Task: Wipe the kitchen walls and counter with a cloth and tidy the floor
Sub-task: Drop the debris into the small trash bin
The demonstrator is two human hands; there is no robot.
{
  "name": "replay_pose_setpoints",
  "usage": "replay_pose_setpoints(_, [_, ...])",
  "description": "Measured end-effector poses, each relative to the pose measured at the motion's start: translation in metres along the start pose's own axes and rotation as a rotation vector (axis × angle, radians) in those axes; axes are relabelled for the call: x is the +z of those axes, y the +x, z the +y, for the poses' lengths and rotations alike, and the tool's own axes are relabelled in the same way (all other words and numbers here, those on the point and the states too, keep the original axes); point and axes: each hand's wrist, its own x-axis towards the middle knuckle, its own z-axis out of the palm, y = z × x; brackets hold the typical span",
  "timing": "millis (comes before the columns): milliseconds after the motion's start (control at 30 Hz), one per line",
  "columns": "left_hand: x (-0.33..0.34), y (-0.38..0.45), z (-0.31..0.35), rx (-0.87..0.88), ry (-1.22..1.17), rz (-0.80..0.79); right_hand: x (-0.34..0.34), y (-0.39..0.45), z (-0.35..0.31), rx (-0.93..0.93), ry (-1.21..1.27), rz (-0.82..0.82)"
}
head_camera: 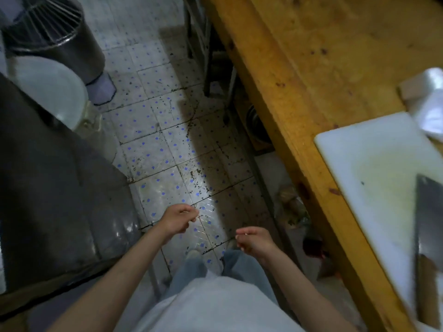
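I look down at a dirty tiled floor (165,149) with blue dots and dark specks of grime. My left hand (178,220) hangs over the tiles with its fingers curled in and nothing in it. My right hand (255,240) is lower and to the right, also loosely curled and holding nothing. A crumpled white cloth (431,116) lies on the wooden counter (311,68) at the right edge, far from both hands. My jeans and shoes show below the hands.
A white cutting board (374,178) with a cleaver (429,216) lies on the counter. A dark metal bin (60,41) and a white bucket (52,89) stand at the far left. A dark steel unit (48,188) borders the left. Clutter lies under the counter (292,204).
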Motion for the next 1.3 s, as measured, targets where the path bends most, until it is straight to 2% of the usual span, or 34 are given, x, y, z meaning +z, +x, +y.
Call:
replay_pose_setpoints(233, [0.023,0.011,0.023,0.034,0.199,-0.220,0.002,-0.027,0.034,0.035,0.292,0.127])
replay_pose_setpoints(533, [0.105,-0.008,0.021,0.067,0.443,-0.468,-0.037,-0.065,0.096,0.013,0.603,0.295])
replay_pose_setpoints(833, [0.222,-0.065,-0.023,0.087,0.762,-0.673,-0.095,-0.122,0.214,0.039,0.860,0.451])
replay_pose_setpoints(1000, [0.284,-0.104,-0.060,0.043,0.865,-0.773,-0.127,-0.158,0.285,0.033,0.993,0.507])
replay_pose_setpoints(1300, [0.369,-0.167,-0.118,0.031,1.081,-0.909,-0.148,-0.200,0.388,0.049,1.238,0.623])
